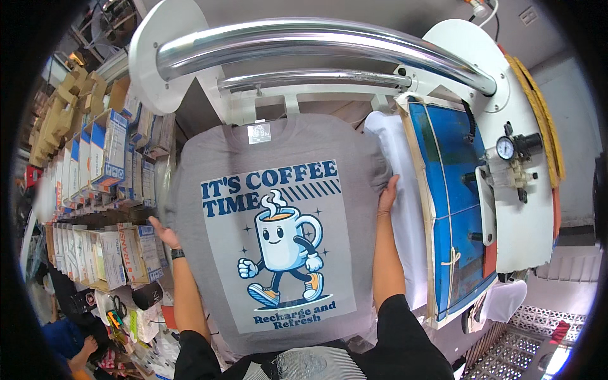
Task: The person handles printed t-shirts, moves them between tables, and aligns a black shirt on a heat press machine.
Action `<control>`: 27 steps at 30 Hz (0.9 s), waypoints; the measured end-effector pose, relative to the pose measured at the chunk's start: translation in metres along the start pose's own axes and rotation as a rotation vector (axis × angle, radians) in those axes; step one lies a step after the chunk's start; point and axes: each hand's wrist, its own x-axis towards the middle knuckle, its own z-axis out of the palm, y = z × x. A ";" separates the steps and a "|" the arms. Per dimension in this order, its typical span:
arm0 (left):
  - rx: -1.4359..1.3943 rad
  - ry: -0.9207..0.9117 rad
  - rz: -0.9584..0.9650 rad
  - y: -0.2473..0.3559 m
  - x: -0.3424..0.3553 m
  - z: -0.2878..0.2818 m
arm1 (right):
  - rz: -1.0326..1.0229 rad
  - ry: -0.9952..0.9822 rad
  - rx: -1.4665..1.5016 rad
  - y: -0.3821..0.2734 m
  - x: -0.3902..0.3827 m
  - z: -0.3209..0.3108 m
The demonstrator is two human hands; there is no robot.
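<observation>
A grey T-shirt (pixel 190 190) lies spread in front of me, its collar at the far end. On its chest is a large rectangular print (pixel 280 247) of a smiling, walking coffee mug with blue lettering. My left hand (pixel 166 234), with a dark watch on the wrist, is at the shirt's left side; its visible fingers are stretched apart and the rest is hidden by the shirt's edge. At the right sleeve, my right hand (pixel 387 195) is closed on the bunched cloth, some of its fingers hidden.
Thick chrome rollers (pixel 323 47) span the machine beyond the shirt. A blue panel tied with cord (pixel 446 209) and a pressure gauge (pixel 505 147) stand at right, beside white cloth (pixel 405 228). Stacked cardboard boxes (pixel 107 149) line the left. Another person's hand (pixel 88 346) shows lower left.
</observation>
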 end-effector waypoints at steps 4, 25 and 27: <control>0.134 0.287 0.402 0.027 0.047 -0.064 | -0.012 0.057 -0.067 -0.002 0.009 0.019; 0.148 0.254 -0.040 0.037 0.012 0.039 | 0.085 0.029 -0.589 0.002 0.042 -0.052; 0.256 0.270 -0.028 0.033 0.016 0.040 | -0.009 -0.024 -0.694 0.003 0.044 -0.067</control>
